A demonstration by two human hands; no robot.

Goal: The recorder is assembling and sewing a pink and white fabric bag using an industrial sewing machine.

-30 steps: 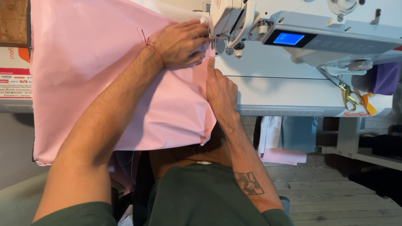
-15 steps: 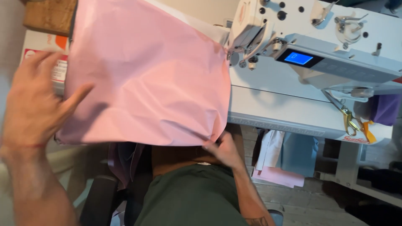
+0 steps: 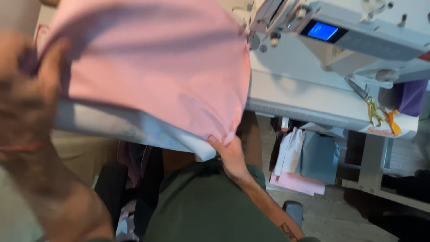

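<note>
A large pink fabric sheet (image 3: 152,67) is spread and lifted in front of the white sewing machine (image 3: 354,40). My left hand (image 3: 24,89), blurred and close to the camera, grips the fabric's left edge. My right hand (image 3: 228,154) pinches the fabric's lower right corner near my lap, where a pale blue-white underside (image 3: 134,130) shows. The far edge of the fabric reaches the needle area (image 3: 264,31) of the machine.
The machine has a lit blue screen (image 3: 321,30). Gold-handled scissors (image 3: 374,107) lie on the white table (image 3: 313,96) at the right, beside purple cloth (image 3: 410,96). Folded blue, white and pink cloth pieces (image 3: 304,161) hang below the table.
My left hand left the fabric near the needle, swung out to the left and now grips the fabric's left edge. My right hand slid down to the lower corner. The fabric is lifted.
</note>
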